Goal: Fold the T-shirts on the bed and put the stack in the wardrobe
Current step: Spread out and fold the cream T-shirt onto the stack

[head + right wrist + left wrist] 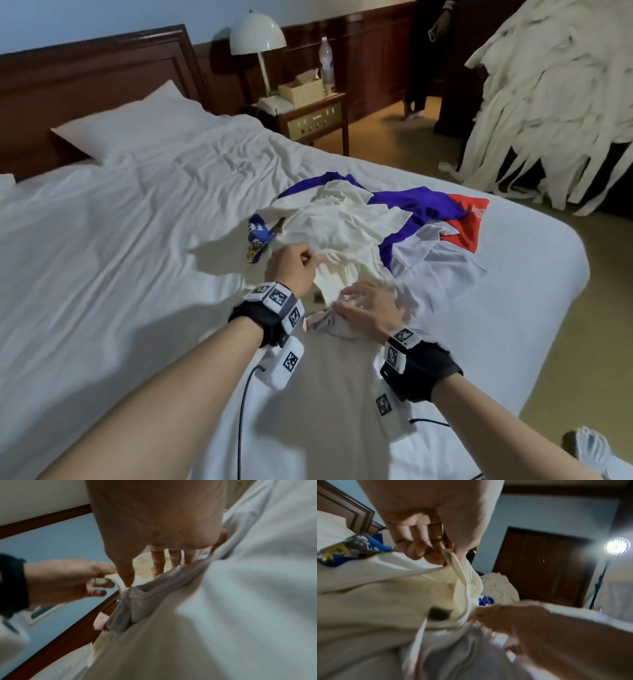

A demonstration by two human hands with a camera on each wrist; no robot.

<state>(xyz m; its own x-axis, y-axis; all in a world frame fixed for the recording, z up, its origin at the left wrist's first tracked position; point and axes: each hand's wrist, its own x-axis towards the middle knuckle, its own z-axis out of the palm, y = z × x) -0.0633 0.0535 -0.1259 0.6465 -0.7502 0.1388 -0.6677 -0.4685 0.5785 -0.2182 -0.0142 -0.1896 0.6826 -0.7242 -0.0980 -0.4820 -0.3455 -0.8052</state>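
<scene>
A heap of T-shirts lies on the white bed (pixel 120 240). A cream shirt (pixel 339 222) tops a purple, red and white shirt (pixel 424 205), with a blue printed one (pixel 258 236) to their left. A grey shirt (pixel 329 394) stretches from the heap toward me. My left hand (pixel 310 258) pinches a fold of the cream shirt (pixel 385 595) between thumb and fingers (pixel 435 558). My right hand (pixel 356 298) rests on the collar of the grey shirt (pixel 171 615), its fingers (pixel 158 563) straight and the thumb pressing down.
The pillow (pixel 137 126) and headboard lie far left. A nightstand (pixel 315 116) carries a lamp (pixel 257 34), box (pixel 301 89) and bottle (pixel 326 61). Cream fabric strips (pixel 548 102) hang at right. A person (pixel 424 51) stands behind. The bed's edge (pixel 555 308) is at right.
</scene>
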